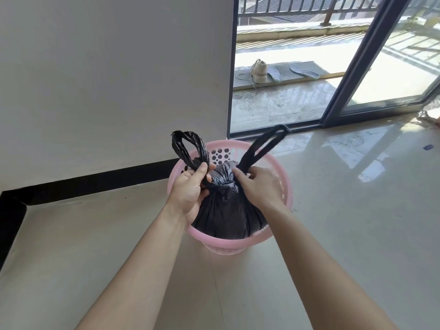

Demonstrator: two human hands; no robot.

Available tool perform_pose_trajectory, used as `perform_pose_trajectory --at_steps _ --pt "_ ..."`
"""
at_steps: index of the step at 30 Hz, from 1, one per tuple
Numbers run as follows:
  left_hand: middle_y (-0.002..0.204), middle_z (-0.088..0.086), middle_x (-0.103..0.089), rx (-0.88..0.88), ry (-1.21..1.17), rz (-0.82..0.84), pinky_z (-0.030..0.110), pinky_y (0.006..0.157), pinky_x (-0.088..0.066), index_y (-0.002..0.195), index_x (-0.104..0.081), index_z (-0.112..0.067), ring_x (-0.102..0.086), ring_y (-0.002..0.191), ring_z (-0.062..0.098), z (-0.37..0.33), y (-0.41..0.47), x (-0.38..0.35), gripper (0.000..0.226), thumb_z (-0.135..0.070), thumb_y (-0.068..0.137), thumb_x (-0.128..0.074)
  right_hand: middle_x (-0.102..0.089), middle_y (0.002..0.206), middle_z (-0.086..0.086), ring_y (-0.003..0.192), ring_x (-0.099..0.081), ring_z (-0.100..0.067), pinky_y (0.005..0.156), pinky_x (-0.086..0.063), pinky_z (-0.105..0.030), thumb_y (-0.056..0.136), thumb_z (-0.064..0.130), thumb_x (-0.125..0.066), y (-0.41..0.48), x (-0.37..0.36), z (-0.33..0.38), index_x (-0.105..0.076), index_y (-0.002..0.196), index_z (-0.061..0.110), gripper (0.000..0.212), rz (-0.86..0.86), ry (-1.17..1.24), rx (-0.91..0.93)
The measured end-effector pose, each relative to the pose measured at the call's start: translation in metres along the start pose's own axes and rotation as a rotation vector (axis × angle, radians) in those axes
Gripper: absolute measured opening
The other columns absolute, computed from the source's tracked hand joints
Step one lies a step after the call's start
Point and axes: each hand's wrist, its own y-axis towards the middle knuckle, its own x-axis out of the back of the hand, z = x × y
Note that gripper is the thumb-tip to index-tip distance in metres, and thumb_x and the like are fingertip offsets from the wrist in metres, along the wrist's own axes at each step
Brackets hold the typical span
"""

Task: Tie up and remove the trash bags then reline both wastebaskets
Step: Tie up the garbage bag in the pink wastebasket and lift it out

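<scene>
Tying a black trash bag [226,215] in a pink wastebasket [283,186].
Our left hand [190,189] pinches one handle loop [188,148], our right hand [257,184] the other (thin, slippery film, probably light); we'd lift by the knot [223,181].

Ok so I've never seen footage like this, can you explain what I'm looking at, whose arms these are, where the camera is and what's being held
There is no machine here: a person wears one wide-angle camera on the head, looking forward and down, so the two bare arms are the wearer's own. On the glossy pale tiled floor stands a round pink perforated plastic wastebasket, near a white wall. Inside it sits a bulging black plastic trash bag. The left hand grips one handle loop; the right hand pinches the base of the other handle loop. The bag's neck between them looks gathered. Outside, past the doorway, lies a beige shoe.
</scene>
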Motion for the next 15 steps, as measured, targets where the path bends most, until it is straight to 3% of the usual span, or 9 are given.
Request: perform_pose_trajectory --at_steps 2,3,4,6,9,15 --pt "0.071 -0.012 -0.069 -0.019 0.065 0.004 0.024 0.072 -0.048 0.101 -0.065 -0.011 -0.066 0.071 0.005 0.001 -0.003 -0.003 0.018 -0.027 0.101 -0.056 -0.066 0.108 0.002 0.108 -0.055 -0.024 0.098 -0.043 -0.042 0.091 0.058 -0.057 -0.002 -0.007 0.001 -0.076 0.106 0.03 0.037 -0.119 -0.076 0.118" --pt "0.082 -0.009 -0.074 -0.043 0.122 0.001 0.024 0.072 -0.052 0.103 -0.066 -0.01 -0.07 0.079 0.006 0.001 -0.004 -0.004 0.018 -0.026 0.1 -0.058 -0.065 0.104 0.003 0.106 -0.054 -0.024 0.097 -0.042 -0.044 0.094 0.051 -0.057 -0.002 -0.009 0.002 -0.075 0.105 0.026 0.033 -0.167 -0.032 0.183" --pt "0.091 -0.007 -0.076 -0.07 0.185 -0.011 0.021 0.068 -0.052 0.103 -0.067 -0.013 -0.071 0.085 0.007 0.003 -0.004 -0.004 0.015 -0.025 0.099 -0.058 -0.064 0.095 0.004 0.1 -0.054 -0.024 0.091 -0.043 -0.045 0.097 0.045 -0.056 -0.002 -0.011 0.002 -0.074 0.101 0.023 0.029 -0.192 0.055 0.242" --pt "0.087 -0.009 -0.073 -0.096 0.266 -0.057 0.019 0.065 -0.05 0.097 -0.068 -0.016 -0.069 0.086 0.008 0.004 -0.004 -0.005 0.017 -0.022 0.102 -0.053 -0.056 0.073 0.01 0.08 -0.053 -0.022 0.073 -0.042 -0.039 0.101 0.036 -0.052 -0.006 -0.012 0.007 -0.068 0.092 0.019 0.025 -0.186 0.249 0.331" --pt "0.074 -0.012 -0.06 -0.063 0.282 -0.092 0.026 0.072 -0.046 0.09 -0.065 -0.012 -0.061 0.082 0.011 0.004 -0.001 -0.004 0.027 -0.021 0.105 -0.044 -0.059 0.067 0.002 0.068 -0.054 -0.022 0.064 -0.044 -0.042 0.103 0.032 -0.047 -0.009 -0.009 0.015 -0.06 0.086 0.018 0.025 -0.131 0.373 0.386" --pt "0.075 -0.008 -0.06 -0.087 0.05 -0.062 0.023 0.068 -0.045 0.099 -0.061 -0.01 -0.06 0.074 0.006 -0.009 -0.004 0.001 0.02 -0.018 0.105 -0.043 -0.063 0.082 -0.002 0.079 -0.056 -0.023 0.072 -0.042 -0.041 0.105 0.029 -0.039 -0.009 0.0 0.007 -0.053 0.09 0.011 0.028 0.104 0.042 0.451"
